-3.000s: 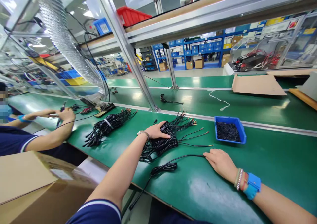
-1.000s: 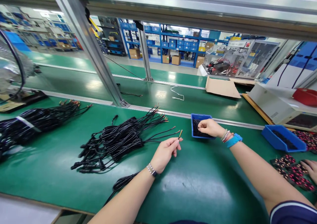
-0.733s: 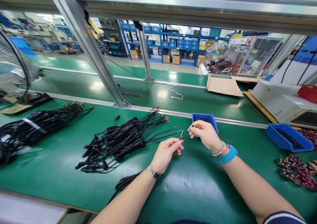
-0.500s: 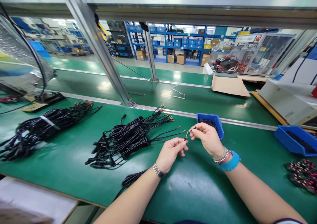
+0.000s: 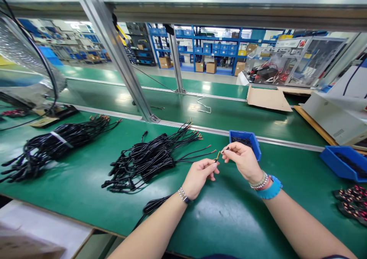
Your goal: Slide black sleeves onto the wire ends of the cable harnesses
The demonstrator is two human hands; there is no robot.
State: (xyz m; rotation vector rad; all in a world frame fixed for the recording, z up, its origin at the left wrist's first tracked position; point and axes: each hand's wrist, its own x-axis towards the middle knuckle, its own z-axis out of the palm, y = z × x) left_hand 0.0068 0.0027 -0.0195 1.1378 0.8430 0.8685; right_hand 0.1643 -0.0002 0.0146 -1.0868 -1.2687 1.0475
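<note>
On a green workbench (image 5: 71,209), centre frame, the left hand (image 5: 199,178) pinches a short black wire (image 5: 217,158) with a yellow tip, just beside a small dark piece (image 5: 226,149) pinched by the right hand (image 5: 243,161), below a blue plastic bin (image 5: 254,146).

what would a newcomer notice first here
The eye goes first to the middle of the green workbench, where the left hand holds a yellow-tipped wire end close to a small dark piece in the right hand. Left of them lies a big heap of black cables, and beyond the right hand sits a small blue tray.
</note>
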